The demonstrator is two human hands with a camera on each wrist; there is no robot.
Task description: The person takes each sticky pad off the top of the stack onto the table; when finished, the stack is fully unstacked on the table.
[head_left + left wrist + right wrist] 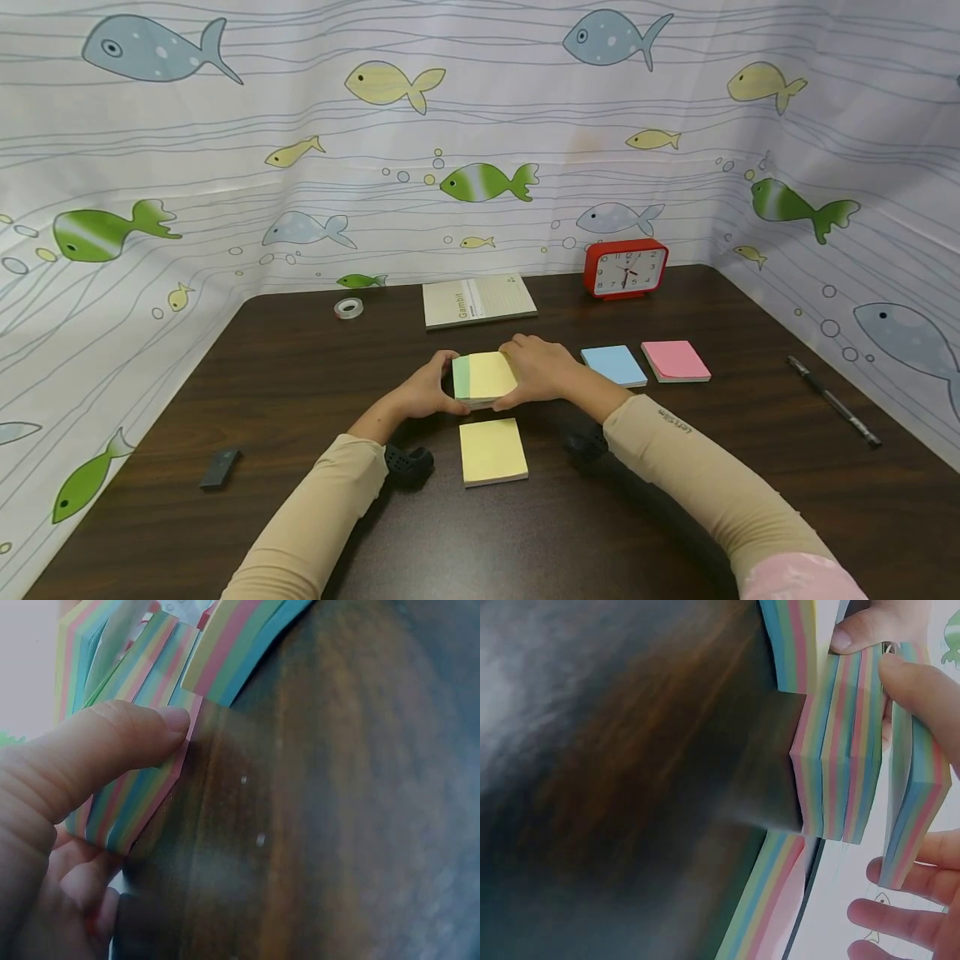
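Observation:
My left hand (433, 388) grips a stack of sticky note pads (836, 750) with striped, multicoloured edges, its thumb (142, 735) against the near side. Above that stack, my right hand (538, 369) holds a yellow-topped sticky note pad (492, 375) between thumb and fingers. In the right wrist view this pad is tilted, with a gap between it and the stack. A green strip of the pad below shows at its left. Another yellow pad (492, 452) lies on the table nearer to me.
Blue (613, 365) and pink (675, 361) sticky note pads lie to the right. Behind are a notebook (480, 300), a tape roll (348, 308) and a red clock (626, 268). A pen (834, 400) lies far right, a small dark object (220, 468) at left. A fish-patterned curtain surrounds the table.

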